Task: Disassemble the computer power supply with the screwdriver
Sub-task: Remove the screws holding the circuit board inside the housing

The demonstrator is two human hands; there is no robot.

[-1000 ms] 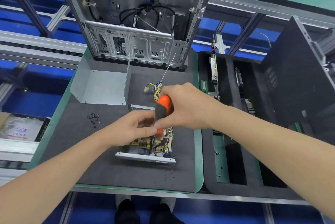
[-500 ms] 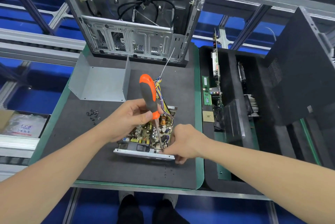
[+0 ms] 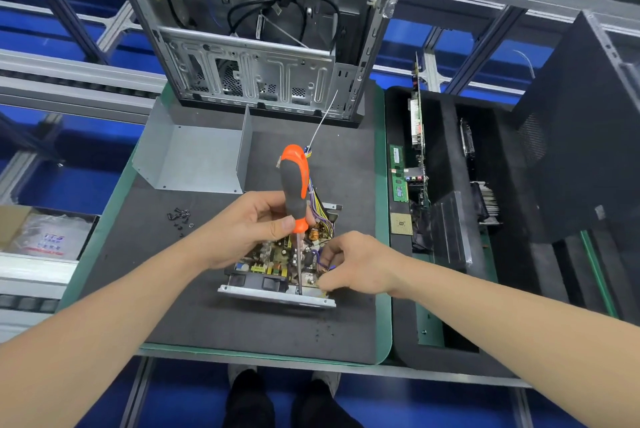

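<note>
Curled round the lower part of the handle, the left hand (image 3: 249, 230) grips the orange-and-black screwdriver (image 3: 294, 185), thumb across the orange collar. The tool stands nearly upright, its tip down by the near metal edge of the opened power supply (image 3: 270, 256). The right hand (image 3: 353, 265) has its fingers bent down onto the near right corner of the power supply, among blue wires; whether they pinch anything cannot be told.

The power supply, circuit board bare, lies on a dark grey mat (image 3: 242, 323) with a green border. Left of the power supply and a little farther off lies a small heap of black screws (image 3: 180, 216). Beyond it to the left sits a bent grey metal cover (image 3: 194, 157), and behind that stands an open computer case (image 3: 256, 74) with black cables inside. Right of the power supply a black foam tray (image 3: 446, 289) holds upright circuit cards, with a green memory stick (image 3: 398, 171) and a processor chip (image 3: 401, 223) at its near-left edge. A black perforated side panel (image 3: 581, 137) leans farther right. Far to the left is a cardboard box (image 3: 14, 220) holding a plastic bag. Aluminium frame rails (image 3: 69, 71) run over a blue floor (image 3: 194, 393), and dark shoes (image 3: 249, 400) show below the mat.
</note>
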